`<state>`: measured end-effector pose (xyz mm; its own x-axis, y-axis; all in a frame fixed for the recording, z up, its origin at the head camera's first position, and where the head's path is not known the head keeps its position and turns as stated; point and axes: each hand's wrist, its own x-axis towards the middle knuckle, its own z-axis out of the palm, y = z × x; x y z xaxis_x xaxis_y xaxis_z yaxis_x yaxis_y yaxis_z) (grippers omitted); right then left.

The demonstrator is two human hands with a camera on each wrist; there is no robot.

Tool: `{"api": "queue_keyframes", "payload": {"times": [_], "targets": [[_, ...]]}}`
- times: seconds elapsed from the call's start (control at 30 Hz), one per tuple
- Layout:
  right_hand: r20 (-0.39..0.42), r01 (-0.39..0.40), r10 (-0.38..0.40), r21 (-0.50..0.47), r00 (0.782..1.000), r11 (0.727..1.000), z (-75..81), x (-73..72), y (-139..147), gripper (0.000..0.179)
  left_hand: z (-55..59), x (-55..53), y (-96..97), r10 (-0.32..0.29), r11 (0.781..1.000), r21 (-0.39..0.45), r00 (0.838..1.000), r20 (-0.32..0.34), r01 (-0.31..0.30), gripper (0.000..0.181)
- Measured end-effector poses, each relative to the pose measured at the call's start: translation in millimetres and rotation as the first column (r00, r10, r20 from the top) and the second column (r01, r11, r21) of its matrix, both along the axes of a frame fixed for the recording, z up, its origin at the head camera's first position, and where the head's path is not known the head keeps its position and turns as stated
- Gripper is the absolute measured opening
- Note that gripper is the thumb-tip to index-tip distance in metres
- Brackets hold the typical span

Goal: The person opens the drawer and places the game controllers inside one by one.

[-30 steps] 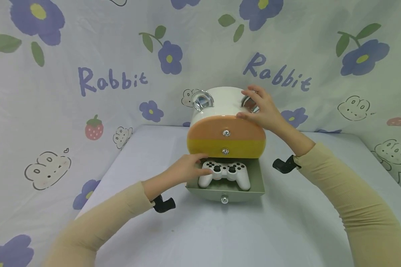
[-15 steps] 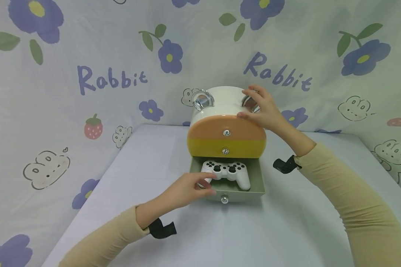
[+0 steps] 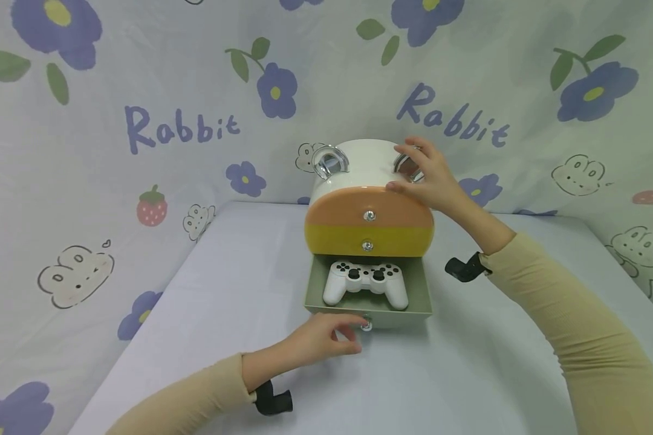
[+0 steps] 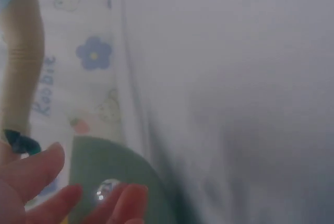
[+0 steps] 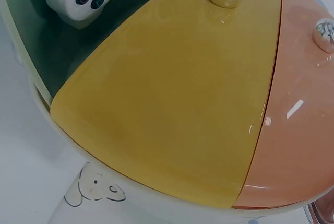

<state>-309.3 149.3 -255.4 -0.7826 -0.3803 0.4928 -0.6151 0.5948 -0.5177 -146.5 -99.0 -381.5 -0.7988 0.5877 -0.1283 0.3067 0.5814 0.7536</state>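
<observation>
A small rounded drawer box (image 3: pixel 354 160) with a white top stands on the table. Its lowest drawer, a green drawer (image 3: pixel 370 318), is pulled out, with a white game controller (image 3: pixel 366 281) lying inside. My left hand (image 3: pixel 318 339) is at that drawer's front, thumb and index finger apart, index fingertip by the round silver knob (image 3: pixel 366 327). The left wrist view shows spread fingers in front of the knob (image 4: pixel 108 189); contact is unclear. My right hand (image 3: pixel 432 181) rests on the box's top right, thumb at the front edge, fingers spread over the silver ear-like piece (image 3: pixel 406 169).
Above the green drawer, the yellow drawer (image 3: pixel 332 240) and orange drawer (image 3: pixel 337 208) are closed, each with a silver knob. A second silver ear-like piece (image 3: pixel 330 163) sits at top left. White cloth (image 3: pixel 239 266) covers the table; a printed curtain (image 3: pixel 185 78) hangs behind.
My left hand has moved from the controller's left side, down across the drawer's front edge, to the green drawer's knob. My right hand, the drawer and the controller stay in place.
</observation>
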Motion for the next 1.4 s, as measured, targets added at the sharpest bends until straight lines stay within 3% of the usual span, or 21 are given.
{"api": "queue_keyframes", "payload": {"times": [0.13,0.33,0.57,0.7,1.03,1.4], "targets": [[0.004,0.0,0.0,-0.004,1.0,1.0,0.0,0.4,0,0.065,-15.3,-1.8,3.8,-0.004,1.0,-0.006,1.0,-0.026,0.004,0.048],[0.006,-0.005,0.005,-0.012,1.0,1.0,0.1,0.7,0,0.064,-29.2,-3.9,10.6,0.009,0.999,0.039,0.991,-0.131,-0.004,0.048],[-0.007,-0.007,0.007,-0.012,1.0,1.0,0.3,-0.1,0,0.065,-39.8,-9.6,19.1,0.112,0.97,0.222,0.993,-0.047,-0.099,0.032],[-0.012,-0.009,0.009,-0.006,1.0,1.0,0.5,-0.3,-1,0.064,-44.7,-11.5,20.8,0.165,0.956,0.255,0.985,-0.043,-0.149,0.025],[0.0,-0.001,0.001,0.001,1.0,1.0,0.3,0.4,-1,0.066,-43.9,-13.5,23.7,0.193,0.955,0.238,0.98,-0.049,-0.176,0.023],[-0.027,-0.014,0.014,-0.008,1.0,1.0,-1.2,-0.7,1,0.068,-38.7,-29.4,26.2,0.178,0.957,0.238,0.983,-0.035,-0.165,0.024]]}}
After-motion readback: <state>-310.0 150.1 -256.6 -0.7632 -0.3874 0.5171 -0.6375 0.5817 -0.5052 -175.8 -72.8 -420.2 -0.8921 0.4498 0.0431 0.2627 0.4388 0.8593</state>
